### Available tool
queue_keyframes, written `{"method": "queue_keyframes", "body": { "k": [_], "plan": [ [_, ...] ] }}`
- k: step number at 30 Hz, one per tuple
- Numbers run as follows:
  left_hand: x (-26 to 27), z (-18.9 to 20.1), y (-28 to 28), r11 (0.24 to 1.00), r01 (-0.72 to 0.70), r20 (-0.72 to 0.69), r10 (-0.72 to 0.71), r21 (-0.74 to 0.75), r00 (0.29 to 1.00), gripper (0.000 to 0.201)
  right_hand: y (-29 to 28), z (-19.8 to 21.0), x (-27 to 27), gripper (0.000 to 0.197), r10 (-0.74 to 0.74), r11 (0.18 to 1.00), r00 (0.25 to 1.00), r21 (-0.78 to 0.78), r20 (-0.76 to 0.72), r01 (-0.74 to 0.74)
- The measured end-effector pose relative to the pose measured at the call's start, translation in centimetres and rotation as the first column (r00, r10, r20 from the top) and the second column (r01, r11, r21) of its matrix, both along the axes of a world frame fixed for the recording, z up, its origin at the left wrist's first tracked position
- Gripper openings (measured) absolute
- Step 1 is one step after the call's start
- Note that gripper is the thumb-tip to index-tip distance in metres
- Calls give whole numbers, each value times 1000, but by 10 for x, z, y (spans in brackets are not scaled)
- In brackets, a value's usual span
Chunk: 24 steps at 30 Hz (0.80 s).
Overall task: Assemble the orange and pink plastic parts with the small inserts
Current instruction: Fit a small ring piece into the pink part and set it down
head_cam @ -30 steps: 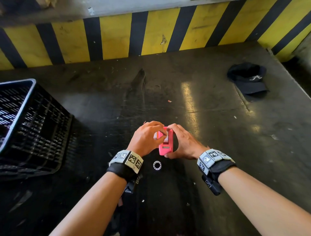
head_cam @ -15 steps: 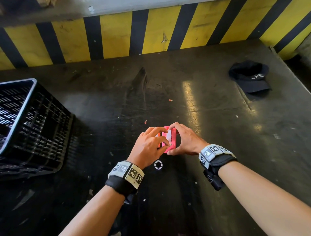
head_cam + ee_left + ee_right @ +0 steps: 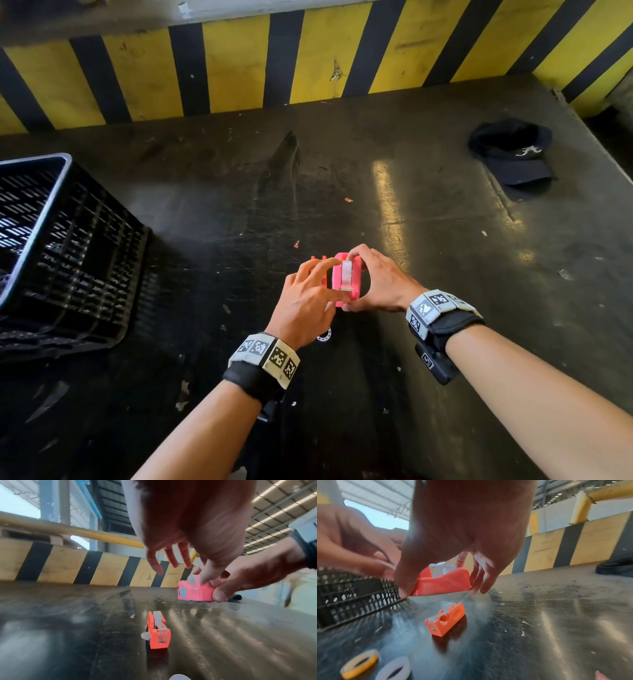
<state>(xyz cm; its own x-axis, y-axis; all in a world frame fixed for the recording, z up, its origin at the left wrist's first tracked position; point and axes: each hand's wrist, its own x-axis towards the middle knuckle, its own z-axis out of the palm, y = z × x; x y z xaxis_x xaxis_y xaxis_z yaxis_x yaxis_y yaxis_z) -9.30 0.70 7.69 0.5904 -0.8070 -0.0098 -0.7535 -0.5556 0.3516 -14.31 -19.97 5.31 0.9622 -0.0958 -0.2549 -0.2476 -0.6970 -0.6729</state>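
The pink plastic part (image 3: 337, 274) stands on the dark table, with a clear tape roll (image 3: 347, 275) seated in its slot. My right hand (image 3: 371, 281) grips it, thumb at the near end (image 3: 406, 586), fingers at the far end. My left hand (image 3: 322, 279) has splayed fingers; its index lies over the roll and its thumb (image 3: 205, 576) touches the pink part's top. The small orange part (image 3: 158, 630) with its own clear roll stands free on the table beneath my left hand (image 3: 445, 619). A white ring (image 3: 323, 335) and a yellow roll (image 3: 359, 664) lie near my wrists.
A black plastic crate (image 3: 65, 246) stands at the left. A dark cap (image 3: 513, 154) lies at the far right. A yellow-and-black striped barrier (image 3: 308, 58) closes off the table's far edge. Small scraps dot the surface.
My left hand has uncurled from the pink part and slid back and left, fingers now spread. The right hand keeps its grip, and the pink part has shifted slightly away from me.
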Motion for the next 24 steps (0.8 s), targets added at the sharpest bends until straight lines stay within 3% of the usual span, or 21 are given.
{"method": "queue_keyframes", "body": {
  "k": [6, 8, 14, 19, 24],
  "plan": [
    [13, -13, 13, 965, -157, -138, 129, -211, 982, 32, -10, -14, 8, 122, 15, 997, 1000, -77, -26, -17],
    [19, -19, 23, 964, -212, -177, 183, -163, 967, 29, -13, -20, 16, 124, 12, 995, 998, -97, -56, -18],
    [32, -46, 53, 940, -289, -305, 332, 180, 893, 27, -12, -46, 36, 123, -41, 989, 989, -146, -140, 21],
    [45, -63, 43, 925, -309, -393, 375, 222, 840, 85, -12, -64, 39, 121, -64, 984, 980, -174, -187, 31],
    [72, -75, 8, 938, -231, -382, 318, 257, 867, 128, -20, -74, 38, 117, -57, 983, 983, -180, -172, 26]
  ]
}}
